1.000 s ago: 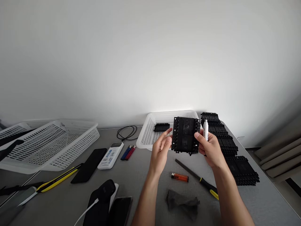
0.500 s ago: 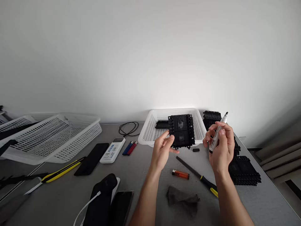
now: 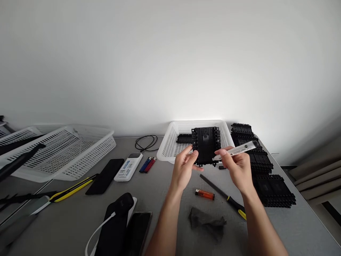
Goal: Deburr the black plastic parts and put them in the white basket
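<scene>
My left hand (image 3: 183,167) grips a black plastic panel (image 3: 206,144) at its left edge, thumb in front. The panel stands roughly upright above the front of a white basket (image 3: 161,155), its toothed sides to left and right. Between thumb and fingers of my right hand (image 3: 238,170) is a white marker pen (image 3: 241,148). The pen slants, its dark end up to the right and its other end at the panel's lower right corner; whether it touches cannot be made out. Another black panel (image 3: 183,138) lies inside the basket.
Several stacked black panels (image 3: 274,190) line the right side. Nearer lie a file (image 3: 215,186), an orange lighter (image 3: 204,194) and a dark cloth (image 3: 207,222). Leftward are two lighters (image 3: 147,165), a white power bank (image 3: 128,167), phones (image 3: 138,233), a yellow cutter (image 3: 70,190) and white baskets (image 3: 87,151).
My right hand has moved left and turned the marker pen from tip-up to tip toward the panel. My left hand keeps its hold. The panel's front looks different, with one dark square showing instead of two.
</scene>
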`<state>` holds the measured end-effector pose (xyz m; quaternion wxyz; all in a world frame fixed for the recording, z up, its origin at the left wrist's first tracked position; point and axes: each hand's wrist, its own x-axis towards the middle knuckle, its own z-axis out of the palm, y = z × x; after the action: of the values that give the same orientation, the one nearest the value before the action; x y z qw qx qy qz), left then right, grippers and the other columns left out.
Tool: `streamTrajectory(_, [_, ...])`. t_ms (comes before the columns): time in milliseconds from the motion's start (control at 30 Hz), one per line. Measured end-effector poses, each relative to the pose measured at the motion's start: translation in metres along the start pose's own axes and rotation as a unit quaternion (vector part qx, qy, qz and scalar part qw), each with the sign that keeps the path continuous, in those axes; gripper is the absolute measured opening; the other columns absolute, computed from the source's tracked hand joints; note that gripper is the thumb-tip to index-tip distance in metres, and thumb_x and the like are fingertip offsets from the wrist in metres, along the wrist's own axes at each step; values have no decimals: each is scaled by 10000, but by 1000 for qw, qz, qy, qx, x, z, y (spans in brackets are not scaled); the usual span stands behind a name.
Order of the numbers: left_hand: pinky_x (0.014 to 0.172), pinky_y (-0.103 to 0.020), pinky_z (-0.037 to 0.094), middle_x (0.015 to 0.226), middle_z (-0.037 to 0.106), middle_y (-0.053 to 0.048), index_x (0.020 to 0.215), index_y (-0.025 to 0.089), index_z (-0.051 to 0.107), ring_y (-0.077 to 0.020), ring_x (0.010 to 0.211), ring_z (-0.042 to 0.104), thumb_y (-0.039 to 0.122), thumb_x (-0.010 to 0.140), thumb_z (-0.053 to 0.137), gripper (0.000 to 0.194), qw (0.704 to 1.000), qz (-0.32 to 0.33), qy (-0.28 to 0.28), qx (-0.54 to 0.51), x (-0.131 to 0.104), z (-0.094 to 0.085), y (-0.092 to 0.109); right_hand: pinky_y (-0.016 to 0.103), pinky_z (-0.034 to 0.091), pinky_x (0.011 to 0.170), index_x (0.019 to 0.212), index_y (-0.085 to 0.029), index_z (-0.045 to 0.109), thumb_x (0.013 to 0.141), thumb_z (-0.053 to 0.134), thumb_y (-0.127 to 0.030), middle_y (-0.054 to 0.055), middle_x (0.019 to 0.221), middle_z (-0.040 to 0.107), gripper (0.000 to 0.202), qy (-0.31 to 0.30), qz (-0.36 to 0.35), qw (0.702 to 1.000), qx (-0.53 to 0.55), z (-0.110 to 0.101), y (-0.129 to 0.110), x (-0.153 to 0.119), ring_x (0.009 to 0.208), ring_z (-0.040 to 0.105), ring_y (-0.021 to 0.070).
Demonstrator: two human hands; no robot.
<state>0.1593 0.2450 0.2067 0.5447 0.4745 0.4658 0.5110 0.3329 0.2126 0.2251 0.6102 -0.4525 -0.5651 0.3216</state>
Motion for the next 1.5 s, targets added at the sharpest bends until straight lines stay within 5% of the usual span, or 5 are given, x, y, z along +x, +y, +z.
streamTrajectory(400, [565,-338,618,1179,667,-125,1401,139,512,-166,619,673,485,787,720,734,999,4,3,-33,1,0,-1,245,257,445,759,-152,664,906,584,-490,4,621,558,378,-63,44,992,-97,7,5,0,475,397,95])
streamTrajectory(667, [553,-328,606,949,681,-70,1413,115,498,-148,552,640,488,796,706,750,1000,1,1,-12,-2,0,4,253,273,463,754,-155,663,913,566,-491,21,651,591,384,-70,46,989,-120,8,6,1,491,421,107])
streamTrajectory(1000, [508,-328,609,597,471,57,1397,79,513,-135,534,555,481,773,725,773,998,38,-27,-30,-4,1,6,251,300,466,753,-148,663,917,558,-501,42,694,628,402,-70,32,989,-128,9,7,0,506,454,112])
streamTrajectory(1300, [504,-358,624,706,591,3,1350,79,568,-155,586,586,486,739,751,757,999,34,-9,-31,-3,3,5,226,292,423,773,-153,649,912,566,-519,-22,520,506,400,-65,56,993,-84,5,4,1,440,403,96])
streamTrajectory(1500, [499,-365,622,679,584,6,1381,48,525,-166,578,596,502,744,747,813,999,26,-9,-26,-3,1,5,231,314,444,774,-153,659,906,579,-515,-3,579,548,394,-58,49,994,-78,8,5,1,477,442,103])
